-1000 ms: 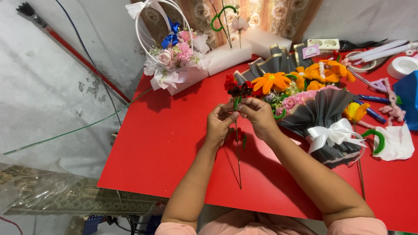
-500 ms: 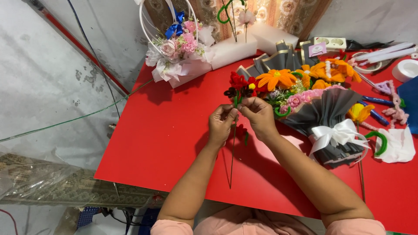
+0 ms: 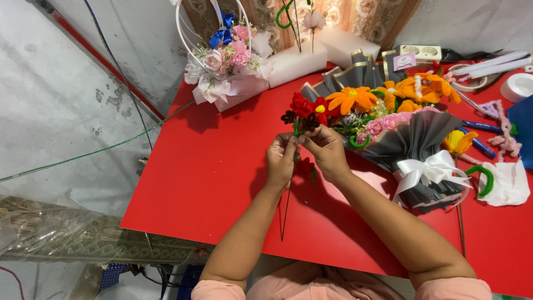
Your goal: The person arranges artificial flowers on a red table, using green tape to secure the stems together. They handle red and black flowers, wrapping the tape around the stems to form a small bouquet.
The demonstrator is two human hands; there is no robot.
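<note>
My left hand and my right hand meet over the red table, both pinching the stem just under a small red flower with dark bits. Its thin wire stem hangs down past my left wrist toward the table's front edge. Right beside my right hand lies a bouquet of orange and pink flowers in dark grey wrapping, tied with a white ribbon bow.
A white-handled basket of pink flowers with a blue bow stands at the table's back left. White foam blocks, pipe cleaners, blue pens, tape rolls and white tissue crowd the right side. Concrete floor lies left.
The view has shifted slightly. My hands stay joined on the flower stem, and the wire stem has swung a little toward my left wrist.
</note>
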